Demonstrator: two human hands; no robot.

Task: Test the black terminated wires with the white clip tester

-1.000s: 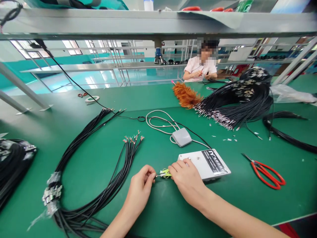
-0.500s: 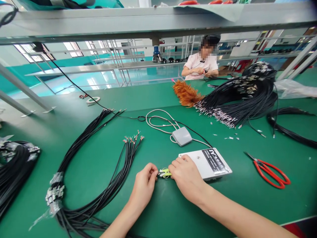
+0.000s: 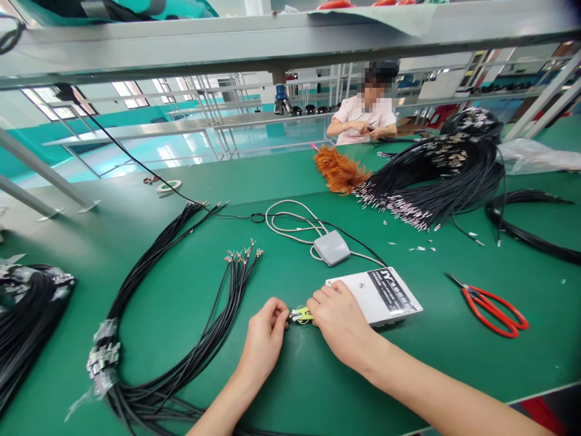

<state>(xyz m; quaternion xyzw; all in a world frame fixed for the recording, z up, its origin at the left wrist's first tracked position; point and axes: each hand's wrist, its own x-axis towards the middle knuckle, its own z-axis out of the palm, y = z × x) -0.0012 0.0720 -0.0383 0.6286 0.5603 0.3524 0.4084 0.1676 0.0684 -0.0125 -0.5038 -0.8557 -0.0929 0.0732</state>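
My left hand (image 3: 267, 333) is closed in a pinch on the end of a black cable (image 3: 289, 317), most of which its fingers cover. Closed over the near side of a white metal box (image 3: 354, 303), my right hand (image 3: 338, 315) grips a small yellow-green wire stripper (image 3: 301, 314). The stripper's head points left and meets the cable tip between the two hands. Its handle is hidden under my right fingers. Left of my hands curves a bundle of black cables (image 3: 213, 339), with bare coloured wires fanned out at one end.
Red-handled scissors (image 3: 494, 309) lie at the right. A grey foot pedal (image 3: 332, 247) with a coiled cord sits behind the box. Farther back are a large black cable pile (image 3: 431, 175) and an orange feather duster (image 3: 340, 169). A co-worker (image 3: 363, 118) sits across the bench; a shelf (image 3: 227, 42) spans overhead.
The view has shifted slightly. Both hands keep their grips, and the wire stripper stays at the cable tip with hardly any movement.
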